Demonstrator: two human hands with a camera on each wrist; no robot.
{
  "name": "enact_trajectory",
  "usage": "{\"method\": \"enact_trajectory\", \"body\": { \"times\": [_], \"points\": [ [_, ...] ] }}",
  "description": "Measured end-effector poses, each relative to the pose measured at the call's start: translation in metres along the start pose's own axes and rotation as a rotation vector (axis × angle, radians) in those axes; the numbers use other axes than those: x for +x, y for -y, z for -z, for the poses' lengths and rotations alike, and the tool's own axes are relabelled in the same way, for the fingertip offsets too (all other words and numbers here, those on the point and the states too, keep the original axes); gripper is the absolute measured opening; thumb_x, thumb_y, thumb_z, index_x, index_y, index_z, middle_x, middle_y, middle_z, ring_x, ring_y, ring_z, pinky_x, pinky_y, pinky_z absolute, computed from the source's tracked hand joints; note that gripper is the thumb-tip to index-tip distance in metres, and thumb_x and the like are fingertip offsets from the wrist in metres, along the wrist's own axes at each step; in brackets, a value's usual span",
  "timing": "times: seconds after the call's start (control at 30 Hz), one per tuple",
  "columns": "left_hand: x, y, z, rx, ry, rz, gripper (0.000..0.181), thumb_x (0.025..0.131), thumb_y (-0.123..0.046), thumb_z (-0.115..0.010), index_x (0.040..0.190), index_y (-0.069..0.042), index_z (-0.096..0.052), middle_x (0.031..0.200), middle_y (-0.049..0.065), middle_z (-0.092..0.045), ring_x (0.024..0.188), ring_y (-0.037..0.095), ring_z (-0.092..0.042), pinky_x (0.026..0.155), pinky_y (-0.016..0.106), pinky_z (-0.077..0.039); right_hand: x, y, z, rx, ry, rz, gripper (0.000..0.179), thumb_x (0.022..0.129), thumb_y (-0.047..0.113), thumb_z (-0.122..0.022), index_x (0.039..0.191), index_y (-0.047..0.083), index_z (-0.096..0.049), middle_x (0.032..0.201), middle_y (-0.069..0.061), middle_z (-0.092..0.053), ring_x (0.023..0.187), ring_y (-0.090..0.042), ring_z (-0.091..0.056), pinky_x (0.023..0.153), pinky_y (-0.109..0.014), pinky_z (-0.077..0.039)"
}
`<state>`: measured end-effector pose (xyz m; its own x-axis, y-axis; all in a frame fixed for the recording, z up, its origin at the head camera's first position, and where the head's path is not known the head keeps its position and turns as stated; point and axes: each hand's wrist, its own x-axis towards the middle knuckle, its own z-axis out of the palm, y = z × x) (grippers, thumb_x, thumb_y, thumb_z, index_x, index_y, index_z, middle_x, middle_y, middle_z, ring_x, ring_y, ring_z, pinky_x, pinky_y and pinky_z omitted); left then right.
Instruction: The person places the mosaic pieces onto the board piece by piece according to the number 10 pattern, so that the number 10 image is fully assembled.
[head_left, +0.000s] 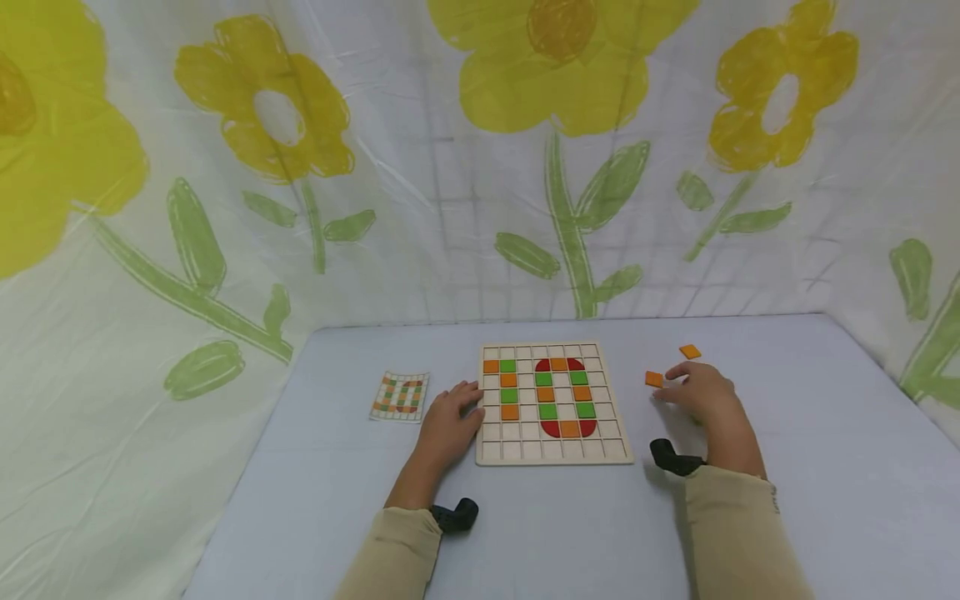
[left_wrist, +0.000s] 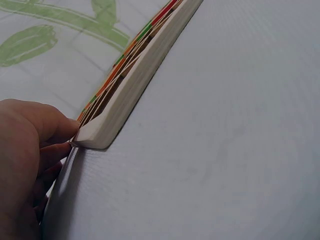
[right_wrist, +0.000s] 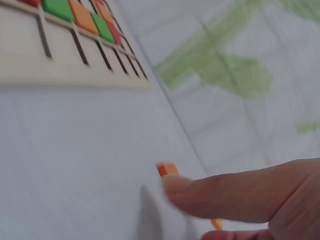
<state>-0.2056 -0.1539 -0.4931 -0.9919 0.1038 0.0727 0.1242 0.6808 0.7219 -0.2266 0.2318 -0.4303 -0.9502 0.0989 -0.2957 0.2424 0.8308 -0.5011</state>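
Note:
A square wooden grid board [head_left: 525, 452] lies on the table, its inlaid orange, green and red tiles forming a 1 and a 0. At its left edge is my left hand [head_left: 450, 423], thumb and fingertips touching the rim without wrapping round it. My right hand [head_left: 703, 393] is right of the board, its thumb and forefinger apart beside a loose orange tile [head_left: 654, 379]. In the right wrist view the thumb partly covers that orange tile [right_wrist: 167, 169]. Behind the right hand lies a second orange tile [head_left: 690, 352].
Left of the board, a small printed card [head_left: 400, 397] shows a similar coloured pattern. The pale table [head_left: 555, 533] meets a white curtain [head_left: 390, 275] with painted yellow flowers at its back edge. Black straps circle both wrists.

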Motion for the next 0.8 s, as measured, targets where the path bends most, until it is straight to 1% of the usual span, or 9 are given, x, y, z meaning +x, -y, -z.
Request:
{"method": "enact_trajectory", "body": {
  "times": [0.1, 0.2, 0.37, 0.47, 0.63, 0.73, 0.8],
  "points": [
    [0.000, 0.000, 0.000, -0.003, -0.004, -0.004, 0.036, 0.096, -0.024, -0.062, 0.130, -0.012, -0.065, 0.145, -0.002, -0.054, 0.143, 0.020, -0.040, 0.124, 0.042, -0.022, 0.002, -0.012, 0.004, 0.010, 0.065, -0.028, 0.055, 0.085, 0.027, -0.075, 0.128, 0.000, -0.054, 0.126, -0.032, -0.051, 0.106, -0.043, -0.052, 0.083, -0.052, -0.049],
    [0.000, 0.000, 0.001, -0.004, -0.008, -0.002, 0.036, 0.096, -0.023, -0.062, 0.130, -0.012, -0.065, 0.145, -0.002, -0.054, 0.143, 0.020, -0.040, 0.124, 0.042, -0.022, 0.005, -0.015, 0.004, 0.026, 0.084, 0.012, 0.051, 0.083, 0.018, -0.076, 0.126, 0.000, -0.056, 0.125, -0.032, -0.050, 0.105, -0.042, -0.052, 0.084, -0.053, -0.049],
    [0.000, -0.001, 0.001, 0.001, -0.005, 0.003, 0.036, 0.096, -0.023, -0.062, 0.130, -0.012, -0.065, 0.145, -0.002, -0.054, 0.143, 0.019, -0.039, 0.124, 0.042, -0.022, 0.010, -0.007, -0.005, 0.032, 0.048, 0.125, 0.042, 0.079, 0.007, -0.074, 0.118, 0.000, -0.059, 0.115, -0.028, -0.054, 0.095, -0.037, -0.054, 0.077, -0.046, -0.050],
    [0.000, -0.002, 0.001, 0.008, -0.001, 0.005, 0.036, 0.096, -0.024, -0.061, 0.131, -0.013, -0.064, 0.146, -0.003, -0.053, 0.143, 0.019, -0.039, 0.124, 0.041, -0.022, 0.013, -0.001, -0.013, 0.054, 0.012, 0.171, 0.038, 0.077, -0.001, -0.068, 0.114, 0.002, -0.061, 0.112, -0.024, -0.056, 0.094, -0.035, -0.054, 0.076, -0.043, -0.050],
    [-0.001, -0.004, 0.002, 0.002, 0.002, 0.001, 0.036, 0.096, -0.023, -0.062, 0.131, -0.012, -0.064, 0.146, -0.001, -0.053, 0.143, 0.020, -0.039, 0.124, 0.042, -0.022, 0.019, 0.006, -0.025, 0.097, -0.048, 0.218, 0.040, 0.076, -0.009, -0.057, 0.112, 0.004, -0.064, 0.114, -0.019, -0.057, 0.101, -0.033, -0.052, 0.083, -0.045, -0.050],
    [-0.001, -0.004, 0.003, 0.002, 0.002, -0.006, 0.036, 0.096, -0.023, -0.062, 0.130, -0.011, -0.064, 0.146, 0.000, -0.054, 0.143, 0.021, -0.040, 0.124, 0.043, -0.022, 0.019, 0.008, -0.027, 0.100, -0.061, 0.226, 0.040, 0.077, -0.008, -0.058, 0.113, 0.005, -0.065, 0.118, -0.019, -0.057, 0.106, -0.034, -0.053, 0.089, -0.049, -0.050],
    [-0.001, -0.005, 0.003, 0.001, 0.001, -0.009, 0.036, 0.096, -0.022, -0.062, 0.130, -0.011, -0.064, 0.146, 0.000, -0.054, 0.143, 0.022, -0.040, 0.124, 0.043, -0.022, 0.018, 0.009, -0.027, 0.096, -0.053, 0.217, 0.038, 0.078, -0.004, -0.061, 0.115, 0.005, -0.065, 0.120, -0.020, -0.056, 0.109, -0.035, -0.053, 0.091, -0.052, -0.049]
  ]
}}
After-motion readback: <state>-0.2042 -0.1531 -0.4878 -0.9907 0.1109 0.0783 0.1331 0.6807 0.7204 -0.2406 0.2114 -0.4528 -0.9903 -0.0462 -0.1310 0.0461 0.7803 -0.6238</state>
